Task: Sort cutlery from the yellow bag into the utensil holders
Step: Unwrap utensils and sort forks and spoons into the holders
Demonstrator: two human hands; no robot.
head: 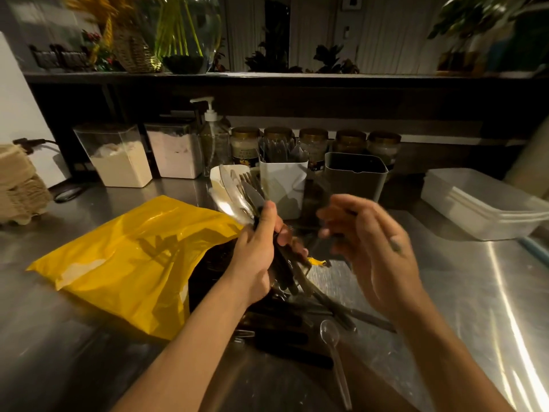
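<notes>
My left hand (258, 251) grips a bundle of cutlery (243, 194), spoons and knives fanned upward, above the mouth of the yellow bag (127, 257). My right hand (365, 233) is blurred beside it, its fingers curled round a thin dark utensil. More loose cutlery (297, 328) lies on the steel counter near me, with a clear plastic spoon (334, 352). Behind stand a white utensil holder (282, 185) with cutlery in it, a grey holder (356, 176) and a smaller white holder (219, 173) partly hidden by the bundle.
Two clear canisters of powder (118, 156), a pump bottle (212, 135) and a row of jars (315, 144) line the back. White lidded tubs (481, 203) sit at the right. Egg cartons (20, 185) stand at the left edge.
</notes>
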